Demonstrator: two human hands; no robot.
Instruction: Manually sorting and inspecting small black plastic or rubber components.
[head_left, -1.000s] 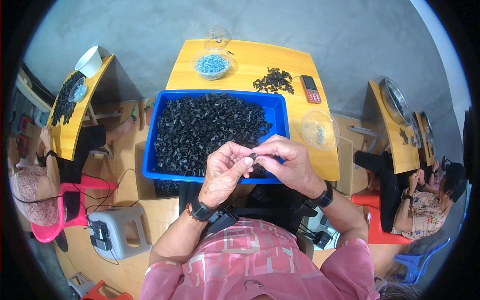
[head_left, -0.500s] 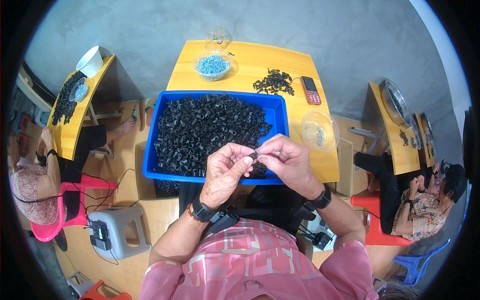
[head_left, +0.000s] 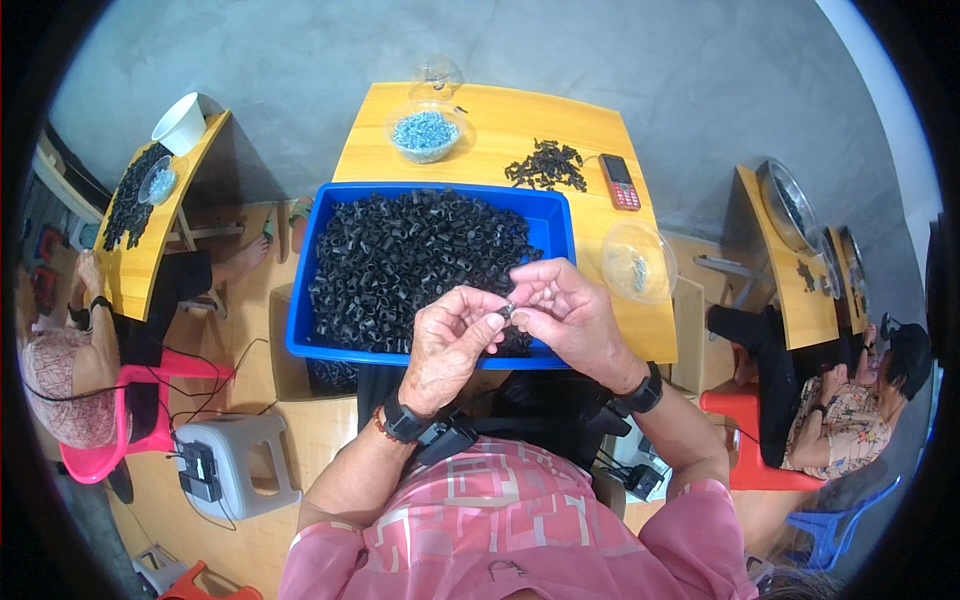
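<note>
- Between the left hand's fingers sits a pinched dark piece
- Beside them, the right hand's fingers stand parted
- Below lies the blue tray

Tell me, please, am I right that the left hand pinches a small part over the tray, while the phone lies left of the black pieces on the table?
Not quite: the head view shows the phone lying right of the black pieces on the table, not left. The left hand does pinch a small part over the tray.
</note>
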